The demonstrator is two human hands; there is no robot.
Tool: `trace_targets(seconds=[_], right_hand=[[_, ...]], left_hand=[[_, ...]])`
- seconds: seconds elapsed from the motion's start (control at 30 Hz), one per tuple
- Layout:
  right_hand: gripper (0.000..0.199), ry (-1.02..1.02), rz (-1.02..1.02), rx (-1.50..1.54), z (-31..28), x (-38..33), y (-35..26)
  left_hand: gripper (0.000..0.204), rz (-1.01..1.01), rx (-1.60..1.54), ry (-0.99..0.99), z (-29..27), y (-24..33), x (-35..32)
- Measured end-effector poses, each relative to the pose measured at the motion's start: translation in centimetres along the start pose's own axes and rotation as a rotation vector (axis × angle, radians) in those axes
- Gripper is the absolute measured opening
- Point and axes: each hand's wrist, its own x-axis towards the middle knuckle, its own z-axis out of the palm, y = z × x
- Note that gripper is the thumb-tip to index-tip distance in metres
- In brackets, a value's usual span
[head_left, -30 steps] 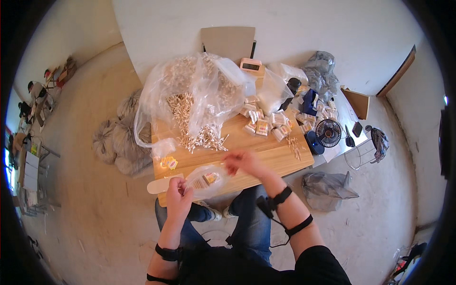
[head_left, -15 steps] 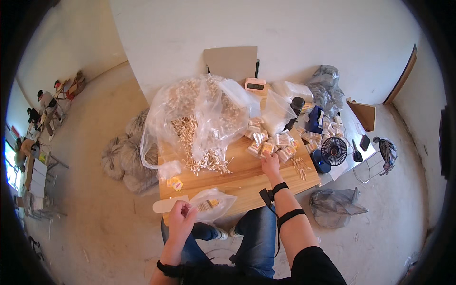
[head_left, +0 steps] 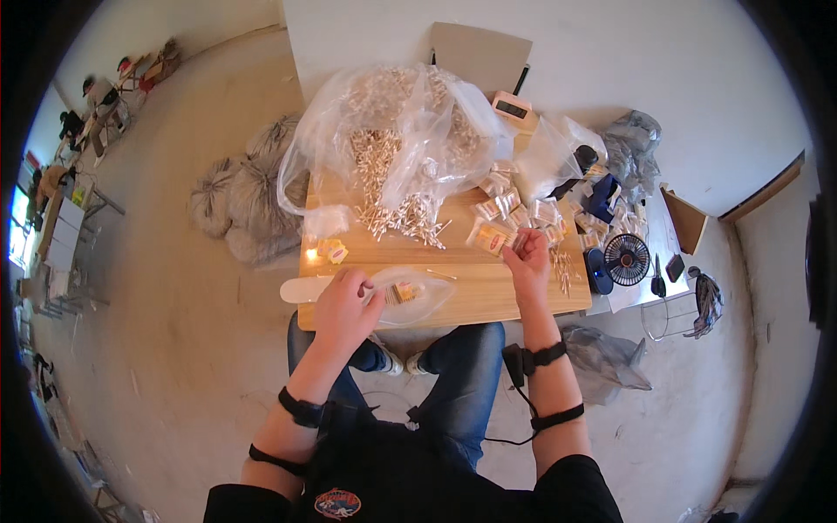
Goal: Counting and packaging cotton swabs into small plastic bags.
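Observation:
My left hand (head_left: 347, 305) has its fingers closed on the edge of a clear plastic bag (head_left: 427, 305) near the table's front edge. Inside that bag shows a small packet (head_left: 402, 293) with a yellow label. My right hand (head_left: 528, 264) pinches a packet of cotton swabs (head_left: 490, 238), clear with a yellow-orange label, just above the tabletop. Behind it lies a pile of similar packets (head_left: 501, 207). A big clear sack (head_left: 305, 166) spills loose cotton swabs (head_left: 384, 187) onto the wooden table (head_left: 366, 254).
Yellow cards (head_left: 332, 251) and a white strip (head_left: 303, 290) lie at the left. To the right are loose swabs (head_left: 564, 272), a small fan (head_left: 626, 259), a dark bottle (head_left: 575, 170) and a digital clock (head_left: 513, 106). Grey sacks (head_left: 261, 205) stand on the floor. People work far left.
My right hand has taken a packet of cotton swabs from the pile and drawn it toward me. My left hand stays at the clear bag. The whole view has shifted.

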Motion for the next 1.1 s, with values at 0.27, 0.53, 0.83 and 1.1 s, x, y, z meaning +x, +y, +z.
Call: trace_targets(seconds=[0.27, 0.53, 0.83, 1.1], right_hand=[[0.029, -0.780, -0.788, -0.573, 6.9, -5.6, -9.5], [0.011, -1.009, -0.717, -1.180, 11.0, -7.9, -3.5], [0.014, -0.946, -0.828, -1.047, 11.2, -9.3, -2.8], [0.016, -0.852, -0.634, -1.194, 10.7, -9.8, 0.3]], left_hand=[[0.017, -0.042, -0.106, 0.069, 1.2, -0.6, -0.1], [0.016, -0.010, -0.184, 0.071, 1.9, -0.3, -0.3], [0.017, -0.025, -0.179, 0.062, 2.2, -0.9, 0.0], [0.017, 0.019, -0.175, 0.067, 2.2, -0.8, -0.2]])
